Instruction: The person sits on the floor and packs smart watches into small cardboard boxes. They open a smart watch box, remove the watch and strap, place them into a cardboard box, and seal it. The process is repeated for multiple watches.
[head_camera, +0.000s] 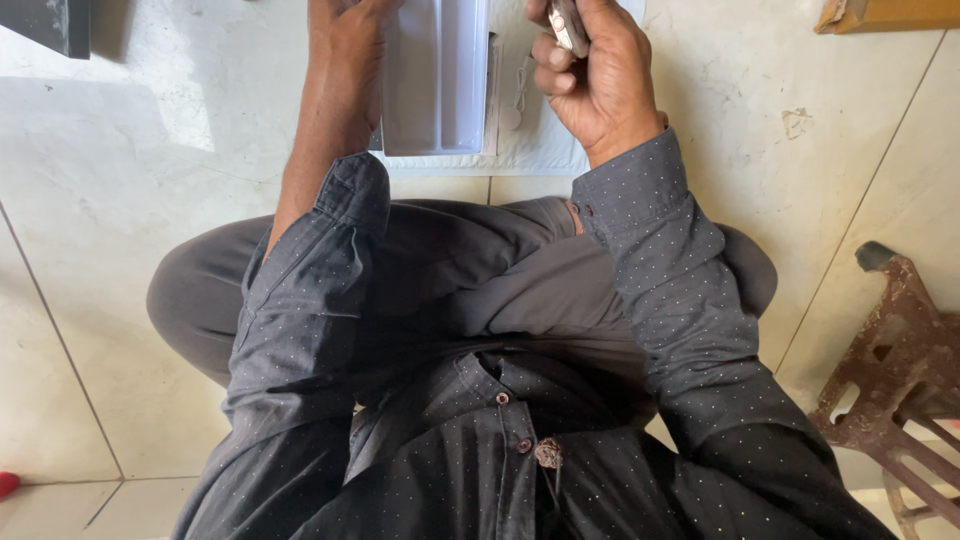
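I sit cross-legged on a pale tiled floor, looking down at my dark dotted shirt. My left hand (345, 30) reaches to the top edge of the view and grips the left side of a white tray-like box (435, 90) with long compartments, holding it upright. My right hand (590, 70) is closed around a small silver-and-dark object (567, 25), held just right of the box. My fingertips on the left hand are cut off by the frame.
A white padded sheet or bag (530, 140) lies on the floor under the box. A rusty metal frame (900, 370) stands at the right. A cardboard piece (880, 15) lies top right, a dark object (50, 25) top left.
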